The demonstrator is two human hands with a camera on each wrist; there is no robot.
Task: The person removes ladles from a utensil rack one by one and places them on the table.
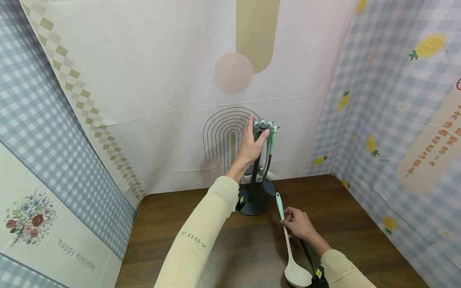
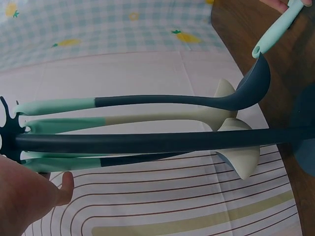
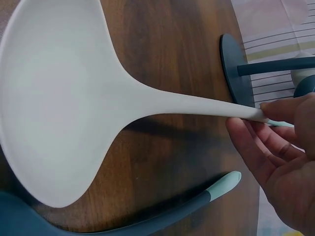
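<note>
My left hand (image 1: 251, 147) holds the top of a dark utensil stand (image 1: 254, 176), thumb and fingers on either side of its hooked crown. Several mint-handled utensils hang there, among them a dark ladle (image 2: 254, 84) and a utensil with a pale head (image 2: 242, 150). With thumb and fingertips my right hand (image 1: 299, 225) pinches the handle of a white ladle (image 3: 64, 98), near where white meets mint. Its bowl points toward me and its mint end toward the stand. Beneath it, a dark utensil with a mint handle tip (image 3: 224, 186) lies on the table.
The stand's round dark base (image 1: 252, 206) rests on the brown wooden table (image 1: 173, 228), close to the back cloth (image 1: 162, 88). Blue checked cloths hang along the left and right sides. Black wrist straps (image 1: 319, 276) sit on both sleeves.
</note>
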